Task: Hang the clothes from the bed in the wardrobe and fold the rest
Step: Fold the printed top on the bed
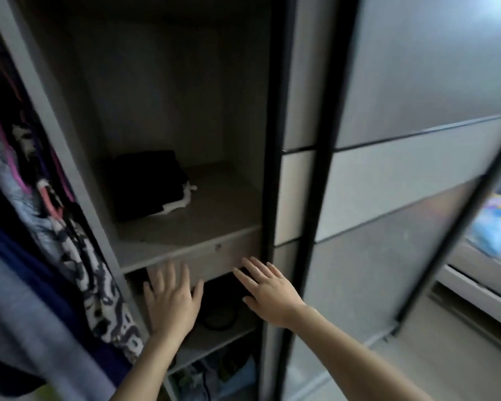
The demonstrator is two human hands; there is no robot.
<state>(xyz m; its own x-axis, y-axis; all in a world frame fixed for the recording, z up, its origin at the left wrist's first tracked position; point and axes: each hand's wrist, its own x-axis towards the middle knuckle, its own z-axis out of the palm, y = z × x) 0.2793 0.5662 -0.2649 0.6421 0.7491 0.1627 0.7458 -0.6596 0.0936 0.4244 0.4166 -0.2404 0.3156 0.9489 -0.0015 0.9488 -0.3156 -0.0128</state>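
Observation:
I face an open wardrobe compartment with a grey shelf (209, 204). A folded black garment (148, 183) with a white edge lies at the shelf's back left. Under the shelf is a drawer front (226, 256) with a small keyhole. My left hand (171, 299) and my right hand (266, 293) are both held out in front of the drawer, fingers straight and spread, holding nothing. Whether the fingertips touch the drawer front I cannot tell. Clothes (26, 198) hang in the section on the left, among them a black-and-white patterned piece (99, 285).
A sliding door (388, 169) with frosted panels and black frames stands to the right. Beyond it shows the bed (495, 227) with a bright patterned cover. A dark round object (220, 314) lies on the lower shelf, and cluttered items sit below that.

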